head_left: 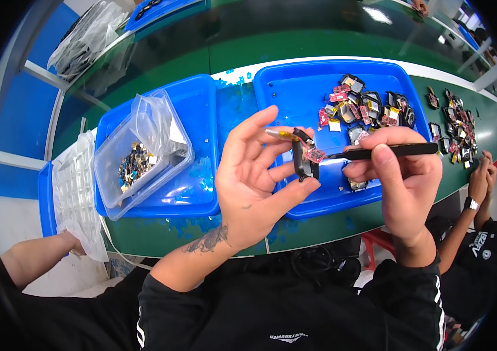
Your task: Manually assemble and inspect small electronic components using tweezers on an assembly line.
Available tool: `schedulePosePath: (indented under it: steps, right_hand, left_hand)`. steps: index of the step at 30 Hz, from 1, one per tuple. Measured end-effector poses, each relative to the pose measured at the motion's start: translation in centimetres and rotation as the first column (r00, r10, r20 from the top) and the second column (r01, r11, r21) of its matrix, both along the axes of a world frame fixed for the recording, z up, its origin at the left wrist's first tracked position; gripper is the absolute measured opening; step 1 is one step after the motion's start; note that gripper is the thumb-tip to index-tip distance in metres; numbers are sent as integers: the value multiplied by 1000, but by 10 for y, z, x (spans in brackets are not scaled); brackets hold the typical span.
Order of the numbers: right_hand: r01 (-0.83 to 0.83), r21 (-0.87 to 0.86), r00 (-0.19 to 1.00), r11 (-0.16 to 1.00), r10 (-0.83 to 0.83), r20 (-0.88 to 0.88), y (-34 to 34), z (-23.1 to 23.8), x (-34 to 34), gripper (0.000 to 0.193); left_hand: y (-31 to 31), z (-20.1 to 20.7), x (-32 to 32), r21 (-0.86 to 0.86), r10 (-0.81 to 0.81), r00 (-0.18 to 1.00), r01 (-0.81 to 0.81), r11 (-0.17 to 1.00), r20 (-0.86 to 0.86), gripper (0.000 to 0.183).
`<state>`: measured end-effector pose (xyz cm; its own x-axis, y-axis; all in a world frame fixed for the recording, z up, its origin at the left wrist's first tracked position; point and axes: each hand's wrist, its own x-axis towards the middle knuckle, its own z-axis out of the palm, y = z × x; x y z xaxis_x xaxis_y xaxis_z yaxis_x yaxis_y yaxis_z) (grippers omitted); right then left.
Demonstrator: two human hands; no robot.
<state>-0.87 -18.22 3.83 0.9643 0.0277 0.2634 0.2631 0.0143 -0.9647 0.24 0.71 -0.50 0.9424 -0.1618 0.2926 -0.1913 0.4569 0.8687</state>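
Observation:
My left hand [249, 184] is closed on a small black device housing [305, 167], which looks like a smartwatch case. It is held on edge between thumb and fingers. A small red circuit board [314, 155] and a yellow-and-silver part [280, 134] hang out of the housing. My right hand [405, 184] grips black tweezers [397, 151] like a pen. Their tip points left and is at the red board; whether it pinches the board I cannot tell. Below and behind my hands lies a blue tray [286, 73] with a pile of similar opened housings [371, 108].
At left, another blue tray [201, 117] carries a clear plastic box [105, 181] of small parts and a plastic bag [152, 120]. More housings [460, 126] lie on the green table at right, near another person's hands [481, 172]. A person's arm [40, 257] reaches in at left.

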Motion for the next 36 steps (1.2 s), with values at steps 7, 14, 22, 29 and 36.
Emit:
schedulePosePath:
  steps: [7, 14, 22, 29, 36]
  right_hand:
    - [-42, 53, 999, 998, 42, 10, -2, -2, -8, 13]
    - [-63, 56, 998, 996, 62, 20, -3, -4, -16, 12]
    - [-57, -118, 975, 991, 80, 206, -8, -6, -10, 14]
    - [-124, -305, 929, 944, 218, 297, -18, 11, -5, 19]
    - [-67, -259, 955, 963, 137, 262, -10, 4, -14, 19]
  left_hand:
    - [0, -8, 0, -17, -19, 993, 21, 1000, 119, 84]
    - [2, -9, -2, -32, -33, 993, 37, 999, 113, 84]
    - [6, -12, -2, -45, -48, 990, 54, 998, 134, 82]
    - [4, -10, -1, -17, -42, 974, 47, 999, 224, 74]
    - [5, -13, 3, 44, 25, 933, -44, 998, 359, 61]
